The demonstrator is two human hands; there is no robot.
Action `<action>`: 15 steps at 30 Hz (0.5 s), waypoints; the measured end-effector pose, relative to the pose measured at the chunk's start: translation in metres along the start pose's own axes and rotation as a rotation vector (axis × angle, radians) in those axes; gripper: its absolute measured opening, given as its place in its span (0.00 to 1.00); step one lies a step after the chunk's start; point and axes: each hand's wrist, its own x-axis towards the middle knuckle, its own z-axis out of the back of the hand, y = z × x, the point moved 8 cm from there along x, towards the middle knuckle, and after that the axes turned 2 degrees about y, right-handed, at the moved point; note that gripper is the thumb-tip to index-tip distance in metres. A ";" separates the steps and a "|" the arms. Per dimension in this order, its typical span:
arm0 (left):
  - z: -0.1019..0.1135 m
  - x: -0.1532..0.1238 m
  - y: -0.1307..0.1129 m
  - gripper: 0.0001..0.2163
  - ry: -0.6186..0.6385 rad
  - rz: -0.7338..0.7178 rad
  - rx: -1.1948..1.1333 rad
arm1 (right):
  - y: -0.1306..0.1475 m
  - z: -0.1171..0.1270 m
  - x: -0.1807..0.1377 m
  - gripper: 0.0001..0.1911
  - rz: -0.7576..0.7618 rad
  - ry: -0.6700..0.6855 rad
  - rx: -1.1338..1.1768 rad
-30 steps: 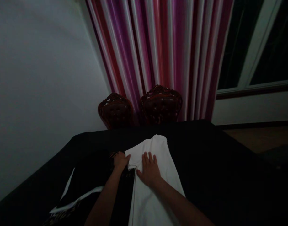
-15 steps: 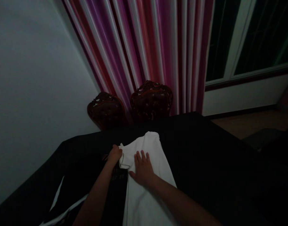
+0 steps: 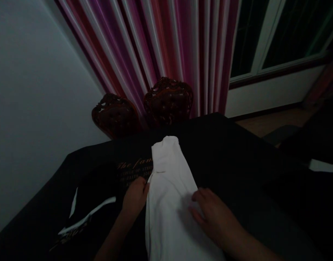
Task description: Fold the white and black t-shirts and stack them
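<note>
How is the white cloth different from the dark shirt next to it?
The white cloth is plain; the dark shirt has gold lettering and white stripes. The left hand and right hand both touch the white cloth's edges; the dark shirt lies beside it. Both rest on the black table.

A black-covered table (image 3: 237, 156) carries a white garment (image 3: 169, 195) and a dark printed shirt (image 3: 106, 185).

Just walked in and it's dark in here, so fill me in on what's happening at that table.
A person is working a white garment laid lengthwise on a black-covered table. The left hand is at its left edge, the right hand at its right edge. A black garment with gold lettering lies beside it.
</note>
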 end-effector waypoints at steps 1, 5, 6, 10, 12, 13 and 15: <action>-0.006 -0.029 0.014 0.11 0.019 0.076 0.062 | -0.020 0.003 -0.015 0.15 -0.071 -0.016 -0.001; -0.038 -0.122 0.038 0.16 0.068 0.253 0.102 | -0.063 -0.019 -0.063 0.21 -0.222 0.056 0.043; -0.045 -0.136 0.035 0.16 0.054 0.259 0.068 | -0.063 -0.029 -0.070 0.21 -0.229 0.071 0.054; -0.056 -0.155 0.013 0.14 0.011 0.257 0.003 | -0.047 -0.052 -0.078 0.19 -0.198 0.015 0.024; -0.058 -0.154 0.009 0.14 0.021 0.306 -0.054 | -0.040 -0.054 -0.076 0.17 -0.166 -0.008 0.064; -0.059 -0.154 0.009 0.13 0.039 0.332 -0.110 | -0.038 -0.054 -0.075 0.17 -0.156 0.002 0.122; -0.064 -0.155 0.010 0.12 0.061 0.366 -0.264 | -0.038 -0.052 -0.074 0.16 -0.162 0.032 0.284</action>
